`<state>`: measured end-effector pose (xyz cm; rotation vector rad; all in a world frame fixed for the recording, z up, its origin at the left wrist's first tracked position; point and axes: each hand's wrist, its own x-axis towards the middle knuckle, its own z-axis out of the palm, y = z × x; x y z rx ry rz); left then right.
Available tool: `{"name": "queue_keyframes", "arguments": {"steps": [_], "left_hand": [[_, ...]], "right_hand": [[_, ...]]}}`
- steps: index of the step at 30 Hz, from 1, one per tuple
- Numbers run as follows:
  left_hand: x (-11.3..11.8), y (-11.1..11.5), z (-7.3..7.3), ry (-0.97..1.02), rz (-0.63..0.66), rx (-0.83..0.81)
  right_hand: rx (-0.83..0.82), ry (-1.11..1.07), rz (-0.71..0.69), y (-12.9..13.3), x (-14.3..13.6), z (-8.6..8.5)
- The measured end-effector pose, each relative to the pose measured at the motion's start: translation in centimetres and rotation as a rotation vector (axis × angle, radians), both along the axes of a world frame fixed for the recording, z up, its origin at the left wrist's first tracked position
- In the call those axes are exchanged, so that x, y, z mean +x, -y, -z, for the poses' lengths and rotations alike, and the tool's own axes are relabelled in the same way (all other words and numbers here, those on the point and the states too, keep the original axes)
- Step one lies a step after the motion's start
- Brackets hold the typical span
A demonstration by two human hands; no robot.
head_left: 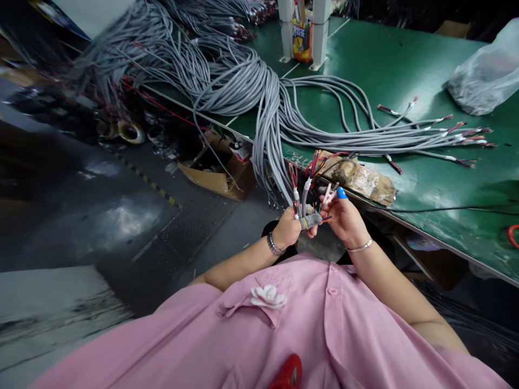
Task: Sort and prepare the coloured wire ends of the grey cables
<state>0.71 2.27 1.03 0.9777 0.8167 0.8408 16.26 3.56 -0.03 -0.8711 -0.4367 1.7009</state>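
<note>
Grey cables (pixel 267 108) hang over the edge of the green table, and their stripped ends with coloured wires come down to my hands. My left hand (pixel 288 227) is closed around cable ends near the table edge; a grey fabric cover sits on a finger there. Beside it, my right hand (pixel 344 216) holds a small pale pink clip (pixel 328 195) between thumb and fingers, with a blue cover (pixel 341 193) on the thumb. Thin coloured wires stick out between the two hands. Just beyond them lies a taped cardboard block (pixel 359 178) on the table.
More grey cables spread across the green table (pixel 377 59). A plastic bag (pixel 486 73) lies at the right, and a yellow packet (pixel 301 40) stands between white posts. An open cardboard box (pixel 214 175) is below the table edge, left of the hanging cables.
</note>
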Motion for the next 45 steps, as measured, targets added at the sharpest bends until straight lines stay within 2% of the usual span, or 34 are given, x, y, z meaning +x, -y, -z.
{"name": "queue_keyframes", "arguments": {"steps": [4,7,16,21,24,27,30,33,36,42,45], "left_hand": [[0.6,0.1,-0.2,-0.010,-0.060,0.013],[0.9,0.0,-0.3,0.000,-0.094,0.005],[1.5,-0.4,-0.2,-0.081,-0.092,-0.006],[1.3,-0.3,-0.2,-0.059,-0.106,0.004],[0.9,0.0,-0.1,-0.059,-0.107,0.009],[0.3,0.5,0.1,-0.110,-0.100,0.030],[-0.1,1.1,0.5,-0.154,-0.086,0.060],[-0.3,1.4,0.8,-0.193,-0.064,0.088],[-0.3,1.3,0.8,-0.230,-0.026,0.121],[-0.8,0.5,0.6,-0.317,0.188,0.151],[-0.9,0.4,0.5,-0.279,0.148,0.103]], "right_hand": [[0.059,0.064,0.065,-0.1,-0.4,-0.4],[0.023,0.045,0.075,-0.3,-0.5,-0.3],[0.002,0.036,0.075,-0.9,-0.8,0.7],[-0.026,-0.062,0.078,-0.6,-0.7,0.5],[-0.035,-0.079,0.019,0.0,-0.1,0.5],[-0.035,-0.059,-0.101,0.8,0.7,0.7],[-0.024,0.018,-0.227,1.6,1.4,0.7],[0.031,0.195,-0.278,2.0,1.7,0.1],[0.152,0.360,-0.275,2.2,1.5,-0.7],[0.343,0.548,-0.260,3.1,1.1,-1.4],[0.397,0.640,-0.143,3.5,1.5,-1.0]]}}
